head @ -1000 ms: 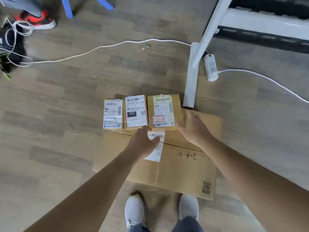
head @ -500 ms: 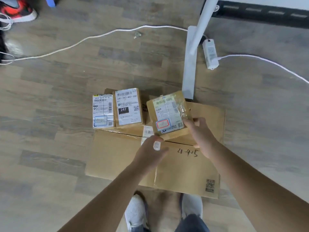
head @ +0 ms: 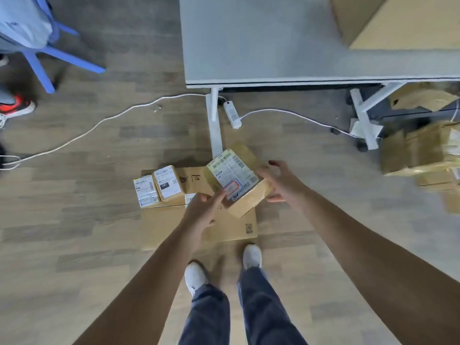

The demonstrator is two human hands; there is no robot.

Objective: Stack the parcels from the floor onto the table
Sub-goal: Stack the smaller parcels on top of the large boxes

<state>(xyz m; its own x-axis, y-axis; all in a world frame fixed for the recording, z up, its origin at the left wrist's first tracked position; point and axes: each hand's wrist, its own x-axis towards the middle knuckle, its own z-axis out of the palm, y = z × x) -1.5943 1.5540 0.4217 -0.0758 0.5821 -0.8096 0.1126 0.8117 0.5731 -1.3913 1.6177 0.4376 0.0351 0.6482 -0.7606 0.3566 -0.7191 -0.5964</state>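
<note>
Gripping a tilted labelled parcel [head: 236,180] from both sides: left hand [head: 202,211] at 7 o'clock, right hand [head: 280,183] at 3. Two small parcels [head: 159,189] sit on the flat box [head: 174,225].

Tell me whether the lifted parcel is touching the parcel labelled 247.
Apart. The head view shows the lifted parcel tilted between both hands, with bare cardboard of the large box visible between it and the 247 parcel.

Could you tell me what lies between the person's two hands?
In the head view, a small brown cardboard parcel lies tilted between left hand and right hand.
</note>
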